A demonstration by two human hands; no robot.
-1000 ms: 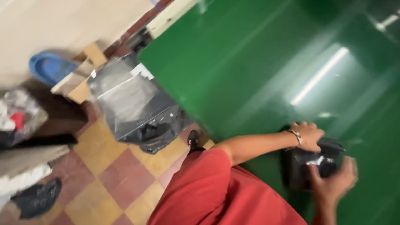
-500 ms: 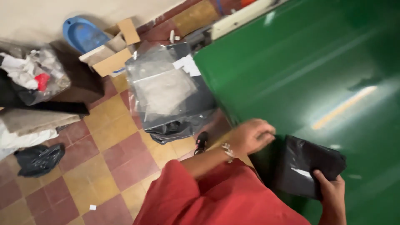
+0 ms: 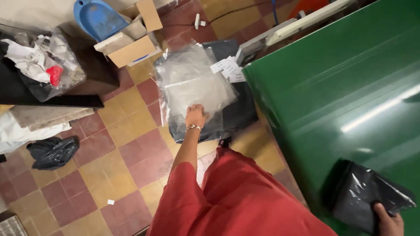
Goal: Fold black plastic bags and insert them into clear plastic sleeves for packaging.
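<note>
Left hand [image 3: 195, 115] on clear bags [image 3: 192, 83]; right hand [image 3: 388, 223] grips black bag [image 3: 363, 196].

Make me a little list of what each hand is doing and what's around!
left hand: reaching down, touching the stack of clear plastic bags on the floor
right hand: holding a shiny black plastic pouch on the glossy green table
under the stack: dark bundle on the red and yellow tiled floor
nearby: blue plastic dustpan, brown cardboard box, crumpled black bag
clothing: red garment
</note>
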